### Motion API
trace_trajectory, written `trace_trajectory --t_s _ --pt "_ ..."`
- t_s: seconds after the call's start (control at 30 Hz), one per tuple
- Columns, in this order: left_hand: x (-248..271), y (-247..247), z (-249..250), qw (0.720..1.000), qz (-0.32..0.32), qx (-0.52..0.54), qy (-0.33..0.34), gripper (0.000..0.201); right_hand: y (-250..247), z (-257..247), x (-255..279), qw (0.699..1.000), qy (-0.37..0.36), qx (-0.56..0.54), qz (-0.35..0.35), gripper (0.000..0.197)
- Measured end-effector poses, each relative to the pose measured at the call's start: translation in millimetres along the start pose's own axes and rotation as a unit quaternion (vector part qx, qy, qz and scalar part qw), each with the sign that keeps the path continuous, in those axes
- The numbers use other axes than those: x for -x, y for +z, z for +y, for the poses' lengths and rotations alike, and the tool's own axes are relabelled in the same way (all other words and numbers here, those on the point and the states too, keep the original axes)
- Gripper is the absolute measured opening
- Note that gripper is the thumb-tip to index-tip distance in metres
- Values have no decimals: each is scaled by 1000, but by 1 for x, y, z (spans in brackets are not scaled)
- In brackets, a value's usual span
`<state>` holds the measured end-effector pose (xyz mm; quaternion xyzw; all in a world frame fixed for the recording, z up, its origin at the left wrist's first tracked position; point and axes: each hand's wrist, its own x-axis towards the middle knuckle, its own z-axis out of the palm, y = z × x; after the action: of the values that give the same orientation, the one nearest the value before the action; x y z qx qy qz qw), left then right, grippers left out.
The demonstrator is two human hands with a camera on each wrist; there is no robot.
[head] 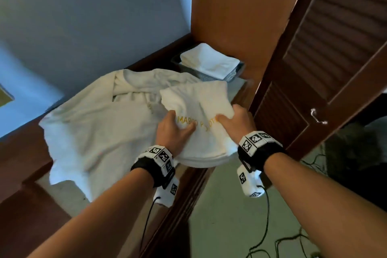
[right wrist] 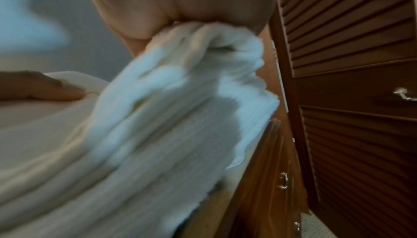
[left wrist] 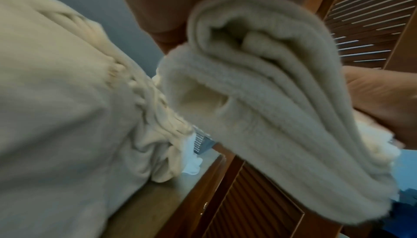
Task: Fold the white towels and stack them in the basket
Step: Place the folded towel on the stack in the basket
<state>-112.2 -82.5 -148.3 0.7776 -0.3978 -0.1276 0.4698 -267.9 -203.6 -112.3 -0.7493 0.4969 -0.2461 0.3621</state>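
Hotel room: monogrammed towel (head: 201, 132), louvered closet door (head: 326, 37).

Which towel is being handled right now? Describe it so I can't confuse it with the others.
On the wooden counter, in front of the basket of folded towels, both hands grip one folded towel. Unlike the big spread-out cloth beside it, it carries yellow stitched lettering.

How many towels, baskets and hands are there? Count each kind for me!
Folded towel held in both hands: 1
Unfolded towel spread on the counter: 1
Folded towels in the basket: a stack, number of layers unclear, counted as 1
Basket: 1
Hands: 2, left hand, right hand
Total: 6
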Motion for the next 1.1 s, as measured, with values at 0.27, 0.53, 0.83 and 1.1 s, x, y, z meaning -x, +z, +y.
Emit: trace_trajectory --t_s 0.27,0.53,0.83,1.1 --pt "-120 118 58 996 -77 36 -2 55 -75 58 -123 994 50 69 72 34" --pt "-253 203 76 995 -89 49 -4 69 -96 83 -279 991 48 93 78 34" --pt "-365 243 73 988 -132 59 -46 35 -93 80 -446 986 -27 162 8 30" --pt "-454 283 56 990 -53 68 -111 37 -49 73 -611 972 -126 182 -77 29"
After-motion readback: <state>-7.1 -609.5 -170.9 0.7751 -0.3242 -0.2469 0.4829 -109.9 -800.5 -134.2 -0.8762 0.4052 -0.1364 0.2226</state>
